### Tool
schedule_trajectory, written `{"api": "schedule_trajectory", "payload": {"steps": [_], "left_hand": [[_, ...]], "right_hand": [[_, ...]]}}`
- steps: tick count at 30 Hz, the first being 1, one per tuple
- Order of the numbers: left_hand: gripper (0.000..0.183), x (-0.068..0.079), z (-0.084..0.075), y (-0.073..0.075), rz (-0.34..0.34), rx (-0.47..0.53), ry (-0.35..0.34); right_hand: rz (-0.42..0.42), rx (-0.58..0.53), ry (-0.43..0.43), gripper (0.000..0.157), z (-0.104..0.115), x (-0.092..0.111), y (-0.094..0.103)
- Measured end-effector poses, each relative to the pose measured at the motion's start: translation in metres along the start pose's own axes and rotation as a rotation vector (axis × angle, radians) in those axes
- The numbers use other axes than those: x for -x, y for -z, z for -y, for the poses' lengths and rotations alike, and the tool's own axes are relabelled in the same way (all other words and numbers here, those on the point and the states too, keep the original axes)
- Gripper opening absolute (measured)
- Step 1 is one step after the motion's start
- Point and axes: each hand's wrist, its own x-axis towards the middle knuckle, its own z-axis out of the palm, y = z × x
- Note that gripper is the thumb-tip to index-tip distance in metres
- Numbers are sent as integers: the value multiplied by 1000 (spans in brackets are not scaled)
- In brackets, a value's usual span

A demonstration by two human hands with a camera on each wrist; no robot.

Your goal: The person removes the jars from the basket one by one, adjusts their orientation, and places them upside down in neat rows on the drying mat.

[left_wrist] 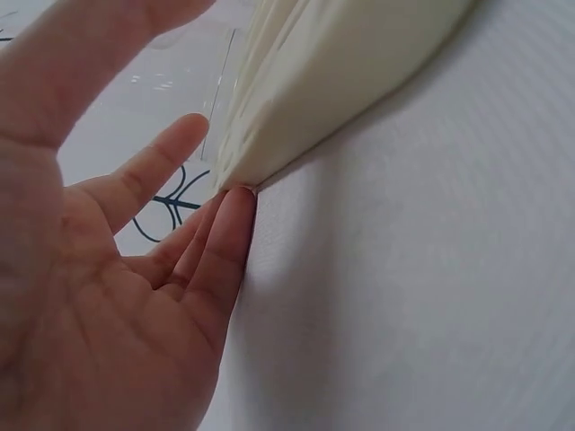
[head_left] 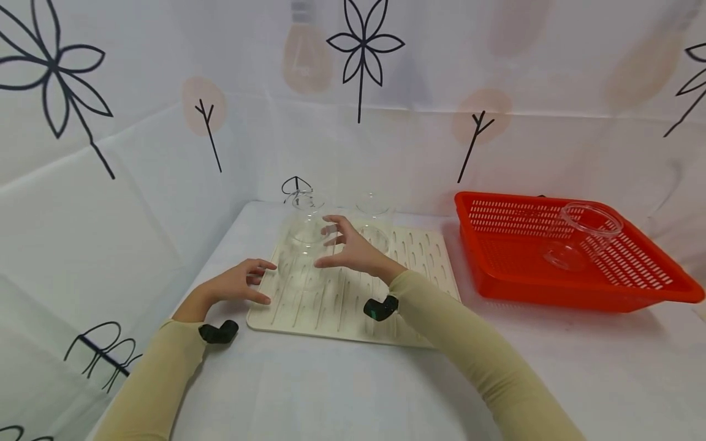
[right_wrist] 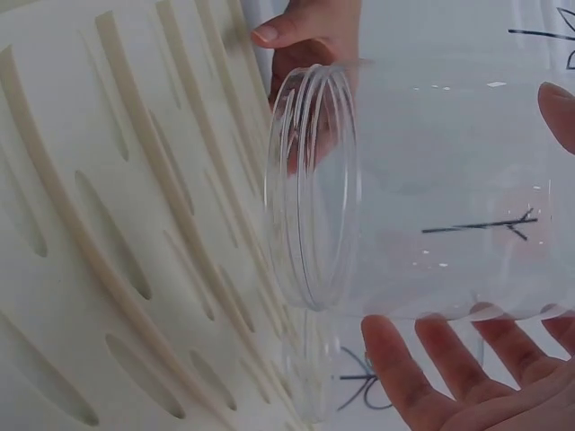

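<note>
My right hand [head_left: 355,248] holds a clear plastic jar [right_wrist: 440,197] over the left part of the ribbed cream mat [head_left: 397,331]. Thumb and fingers lie on opposite sides of the jar, its threaded rim facing the mat. Whether that rim touches the mat, I cannot tell. At the mat's left edge is my left hand [head_left: 234,285], thumb and fingers spread; in the left wrist view its fingertips touch the mat's edge. Behind the held jar stands another clear jar [head_left: 306,201], and one more clear jar [head_left: 372,205] is at the mat's back.
To the right sits a red plastic basket [head_left: 551,300] with slotted walls. Inside it a clear jar [head_left: 591,220] leans at a tilt. White cloth [head_left: 276,380] covers the table, and a patterned white curtain [head_left: 413,147] hangs close behind and at the left.
</note>
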Motion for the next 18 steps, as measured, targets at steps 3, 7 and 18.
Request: {"api": "schedule_trajectory", "payload": {"steps": [3,7,18], "left_hand": [[83,0,0,0,5,-6,7],[84,1,0,0,3,-16,3],[86,3,-2,-1,6,12,-14]], "right_hand": [[12,43,-1,93,1,-1,-3],[26,63,-8,93,2,-1,-6],[86,92,-26,97,-1,-2,-14]]}}
